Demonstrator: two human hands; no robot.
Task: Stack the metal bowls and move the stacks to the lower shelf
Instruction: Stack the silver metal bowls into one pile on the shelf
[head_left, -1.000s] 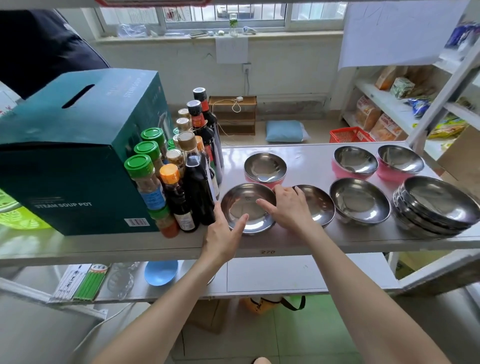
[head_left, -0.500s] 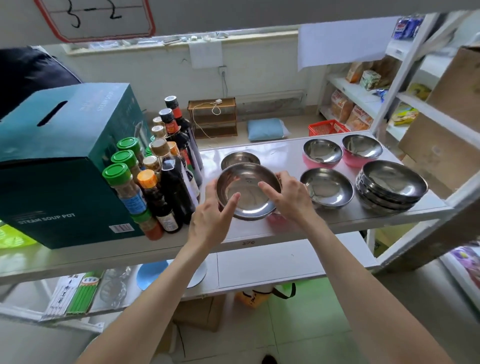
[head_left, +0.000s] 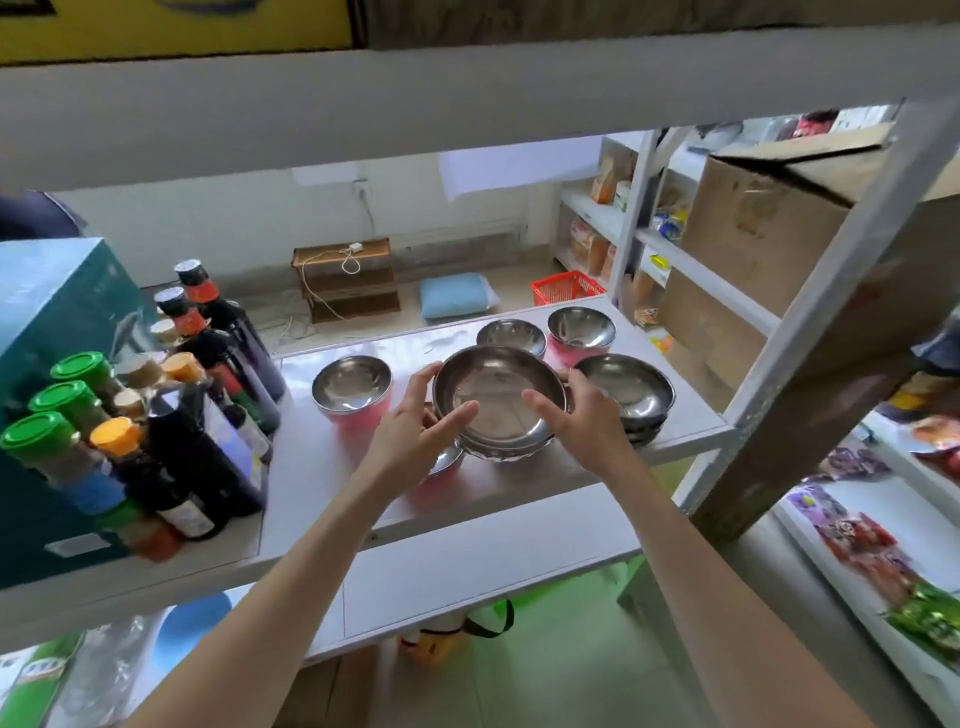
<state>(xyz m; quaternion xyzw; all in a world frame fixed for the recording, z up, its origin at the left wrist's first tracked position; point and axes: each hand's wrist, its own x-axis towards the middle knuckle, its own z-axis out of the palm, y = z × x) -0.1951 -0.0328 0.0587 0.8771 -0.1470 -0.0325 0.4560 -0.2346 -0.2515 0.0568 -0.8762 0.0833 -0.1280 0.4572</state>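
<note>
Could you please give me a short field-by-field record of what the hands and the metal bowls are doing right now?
left hand: on the left rim of the round steel bowl stack
right hand: on the stack's right rim
held stack: several nested bowls; whether lifted or resting cannot be told
bowl under left hand: partly hidden steel bowl on the shelf
other stack: dark nested steel bowls, right of the held stack
pink-based bowls: one left, two behind
surface: white middle shelf
left neighbours: dark sauce bottles
</note>
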